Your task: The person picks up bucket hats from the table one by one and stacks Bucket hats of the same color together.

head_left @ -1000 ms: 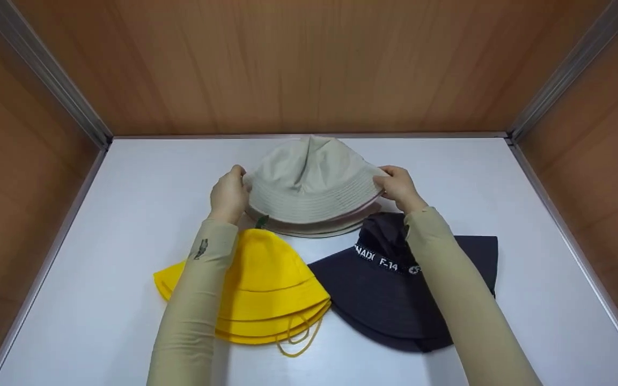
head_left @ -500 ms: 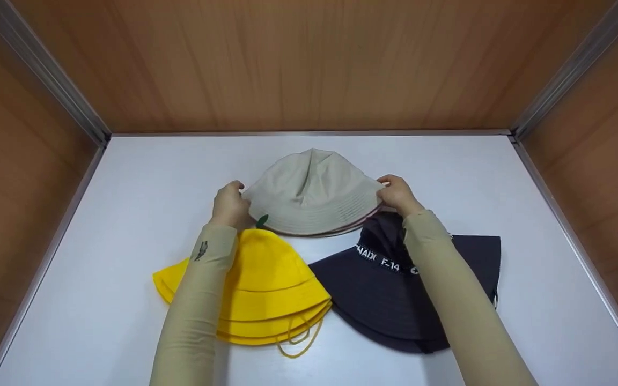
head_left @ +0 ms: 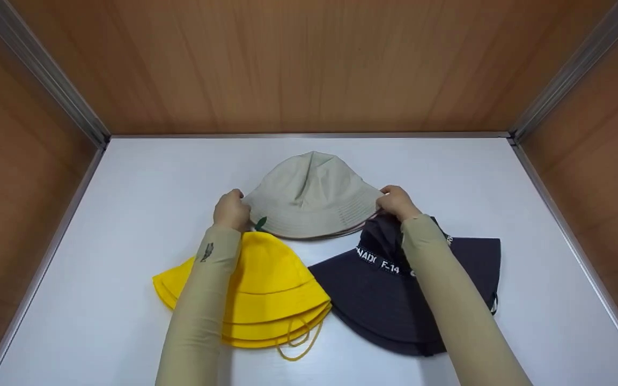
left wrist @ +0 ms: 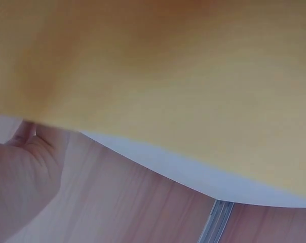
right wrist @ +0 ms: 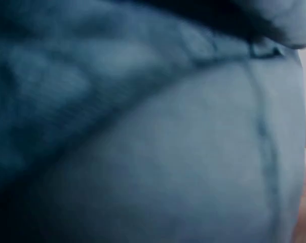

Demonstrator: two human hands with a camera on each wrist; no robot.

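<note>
A pale beige bucket hat point(head_left: 314, 187) lies at the back middle in the head view, crown away from me, on a stack whose brim edges show beneath it. My left hand point(head_left: 232, 210) pinches the left end of its brim, and my right hand point(head_left: 396, 202) pinches the right end. Below my left forearm is a stack of yellow bucket hats point(head_left: 266, 289) with a green leaf tip and a yellow cord. Dark navy hats point(head_left: 384, 300) with white lettering lie under my right forearm. Blurred yellow cloth point(left wrist: 168, 101) fills most of the left wrist view; dark cloth point(right wrist: 158, 162) fills the right one.
The hats lie on a white table point(head_left: 169, 177). A wooden panel point(head_left: 309, 69) stands behind it, with more wooden panels at the left point(head_left: 19, 161) and right point(head_left: 598, 161). Metal strips point(head_left: 577, 241) run along the edges.
Both hands have come down and toward me with the beige hat, which now sits lower over the stack and covers more of the brims beneath. The yellow and navy stacks have stayed in place.
</note>
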